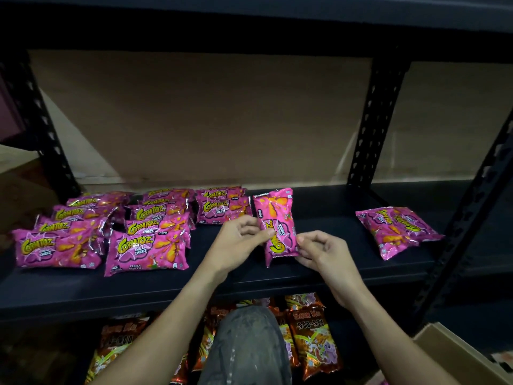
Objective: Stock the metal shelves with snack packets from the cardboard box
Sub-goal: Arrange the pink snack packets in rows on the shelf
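You held the pink foil Corntoz snack packet point(278, 218) at frame centre, over the black metal shelf point(277, 282). Left hand point(238, 240) fingers pinched its left edge; right hand point(319, 250) fingers pinched its lower right. The brown cardboard box point(449, 351) sat lower right.

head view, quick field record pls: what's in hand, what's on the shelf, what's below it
held item: pink foil snack packet, turned endwise, logo sideways
left hand: pinches its left edge
right hand: pinches its lower right edge
black metal shelf: overlapping rows of matching pink packets at left, loose pink pile at right
below: orange-brown foil packets
brown cardboard box: only a corner in view, lower right
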A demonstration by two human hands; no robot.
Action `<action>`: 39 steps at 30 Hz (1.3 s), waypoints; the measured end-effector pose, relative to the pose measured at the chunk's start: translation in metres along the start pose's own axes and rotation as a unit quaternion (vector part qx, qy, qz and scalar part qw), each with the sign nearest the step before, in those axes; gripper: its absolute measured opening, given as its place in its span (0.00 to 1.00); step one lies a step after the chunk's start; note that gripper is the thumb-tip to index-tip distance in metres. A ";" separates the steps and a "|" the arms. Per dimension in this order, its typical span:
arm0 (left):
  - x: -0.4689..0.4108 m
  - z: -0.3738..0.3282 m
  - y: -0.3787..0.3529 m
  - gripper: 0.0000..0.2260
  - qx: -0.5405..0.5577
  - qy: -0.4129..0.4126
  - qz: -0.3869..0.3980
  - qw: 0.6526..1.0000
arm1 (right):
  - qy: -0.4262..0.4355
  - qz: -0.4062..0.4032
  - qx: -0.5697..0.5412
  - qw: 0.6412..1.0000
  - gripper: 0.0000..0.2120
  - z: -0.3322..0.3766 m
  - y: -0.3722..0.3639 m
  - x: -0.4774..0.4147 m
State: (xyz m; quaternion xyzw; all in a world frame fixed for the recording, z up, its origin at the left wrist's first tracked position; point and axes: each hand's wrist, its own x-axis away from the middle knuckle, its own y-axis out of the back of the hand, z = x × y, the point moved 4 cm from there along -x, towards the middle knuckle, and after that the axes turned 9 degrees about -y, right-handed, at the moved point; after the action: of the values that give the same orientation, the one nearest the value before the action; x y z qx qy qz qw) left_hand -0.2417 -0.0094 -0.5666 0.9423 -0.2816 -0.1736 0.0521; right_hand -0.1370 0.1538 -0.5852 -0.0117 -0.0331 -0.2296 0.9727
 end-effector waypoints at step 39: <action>-0.078 -0.032 0.085 0.14 -0.525 -0.005 0.188 0.830 | 0.156 -0.078 0.494 0.852 0.13 -0.011 0.007 0.005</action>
State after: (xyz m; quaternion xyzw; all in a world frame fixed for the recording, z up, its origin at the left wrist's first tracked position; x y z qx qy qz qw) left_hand -0.3352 -0.0378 -0.4964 0.7011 -0.3198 -0.2872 0.5689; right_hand -0.1285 0.1569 -0.5954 0.5094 0.0092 -0.2567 0.8213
